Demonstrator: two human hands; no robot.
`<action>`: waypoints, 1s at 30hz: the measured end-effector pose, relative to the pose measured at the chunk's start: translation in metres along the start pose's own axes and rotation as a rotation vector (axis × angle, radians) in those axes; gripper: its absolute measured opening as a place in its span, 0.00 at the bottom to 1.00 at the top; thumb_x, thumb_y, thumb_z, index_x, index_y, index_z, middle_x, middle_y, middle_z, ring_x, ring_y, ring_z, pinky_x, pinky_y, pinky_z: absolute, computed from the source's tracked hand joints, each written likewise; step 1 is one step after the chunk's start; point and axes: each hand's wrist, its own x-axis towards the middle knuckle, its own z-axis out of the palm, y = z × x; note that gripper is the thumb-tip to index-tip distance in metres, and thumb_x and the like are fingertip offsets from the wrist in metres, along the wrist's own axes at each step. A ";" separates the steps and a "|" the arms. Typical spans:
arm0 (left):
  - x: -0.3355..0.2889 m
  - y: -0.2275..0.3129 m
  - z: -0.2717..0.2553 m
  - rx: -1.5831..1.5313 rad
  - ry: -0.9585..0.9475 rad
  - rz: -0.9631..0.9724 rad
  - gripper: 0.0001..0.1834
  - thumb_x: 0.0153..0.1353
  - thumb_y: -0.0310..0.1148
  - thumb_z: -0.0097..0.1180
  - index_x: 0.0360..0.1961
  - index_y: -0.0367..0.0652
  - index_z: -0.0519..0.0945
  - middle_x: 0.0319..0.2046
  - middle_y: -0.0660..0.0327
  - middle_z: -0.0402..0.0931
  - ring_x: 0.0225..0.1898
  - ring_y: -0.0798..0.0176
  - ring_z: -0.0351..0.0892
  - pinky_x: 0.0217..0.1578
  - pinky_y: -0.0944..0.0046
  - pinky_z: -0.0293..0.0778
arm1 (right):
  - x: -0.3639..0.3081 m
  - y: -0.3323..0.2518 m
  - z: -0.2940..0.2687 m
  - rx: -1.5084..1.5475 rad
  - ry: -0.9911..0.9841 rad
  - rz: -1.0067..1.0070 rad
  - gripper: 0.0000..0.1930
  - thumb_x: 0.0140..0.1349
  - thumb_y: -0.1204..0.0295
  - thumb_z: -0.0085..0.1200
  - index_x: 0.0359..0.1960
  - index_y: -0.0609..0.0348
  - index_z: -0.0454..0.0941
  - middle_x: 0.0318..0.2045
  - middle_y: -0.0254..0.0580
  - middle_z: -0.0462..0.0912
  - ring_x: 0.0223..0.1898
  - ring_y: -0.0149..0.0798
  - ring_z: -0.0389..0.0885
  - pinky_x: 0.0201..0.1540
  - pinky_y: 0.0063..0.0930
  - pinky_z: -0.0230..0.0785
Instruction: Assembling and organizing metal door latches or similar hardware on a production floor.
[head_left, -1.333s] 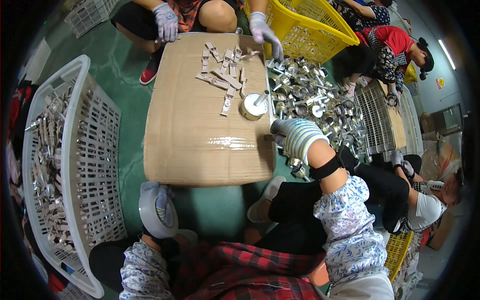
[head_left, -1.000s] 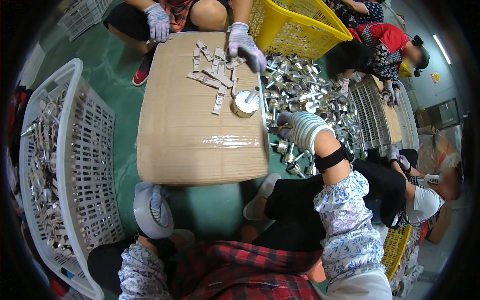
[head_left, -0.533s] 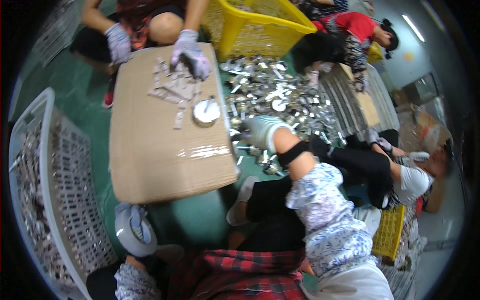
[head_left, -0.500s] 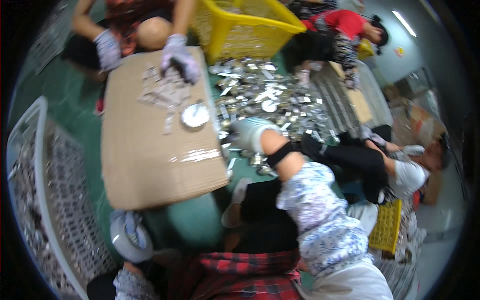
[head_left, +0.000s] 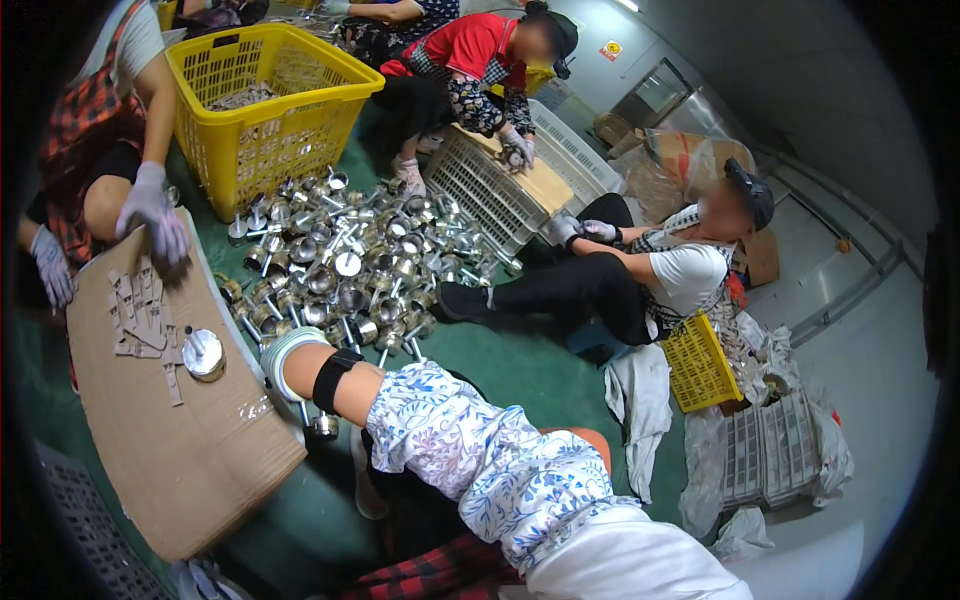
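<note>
My right arm reaches in from the lower right, in a blue-patterned sleeve. My right hand, in a glove with a striped cuff, is at the near edge of a pile of round metal cups with stems. The cuff hides its fingers, so any hold is unseen. A grey-white glove at the lower edge appears to be my left hand; its fingers do not show clearly. Beside my right hand, a cardboard sheet carries one round metal piece with a stem and several flat beige strips.
A yellow basket stands behind the pile. Across the cardboard, a co-worker's gloved hand rests near its far edge. Two other people sit farther right, one by a grey crate. A smaller yellow basket stands at the right.
The view has swung right, so the cardboard and pile now appear farther left. My left hand has mostly left the picture. My right hand stays by the pile's near edge.
</note>
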 end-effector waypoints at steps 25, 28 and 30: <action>0.013 -0.006 -0.021 -0.157 -0.130 -0.316 0.09 0.57 0.31 0.42 0.24 0.41 0.72 0.21 0.53 0.71 0.27 0.49 0.70 0.30 0.52 0.65 | 0.023 -0.013 0.014 0.336 0.059 -0.040 0.20 0.60 0.62 0.51 0.46 0.66 0.70 0.40 0.63 0.79 0.44 0.61 0.76 0.47 0.44 0.69; 0.013 -0.006 -0.018 -0.243 -0.112 -0.431 0.13 0.62 0.32 0.39 0.23 0.41 0.72 0.20 0.55 0.70 0.26 0.51 0.69 0.30 0.54 0.64 | 0.024 -0.015 0.009 0.398 0.033 -0.019 0.20 0.58 0.64 0.52 0.46 0.69 0.71 0.43 0.66 0.77 0.47 0.60 0.76 0.49 0.41 0.69; 0.013 -0.006 -0.018 -0.291 -0.081 -0.415 0.15 0.65 0.34 0.38 0.24 0.40 0.73 0.20 0.55 0.70 0.25 0.52 0.70 0.29 0.56 0.65 | 0.021 -0.020 0.004 0.426 -0.129 0.094 0.21 0.58 0.64 0.51 0.47 0.69 0.70 0.44 0.64 0.78 0.48 0.59 0.76 0.50 0.41 0.69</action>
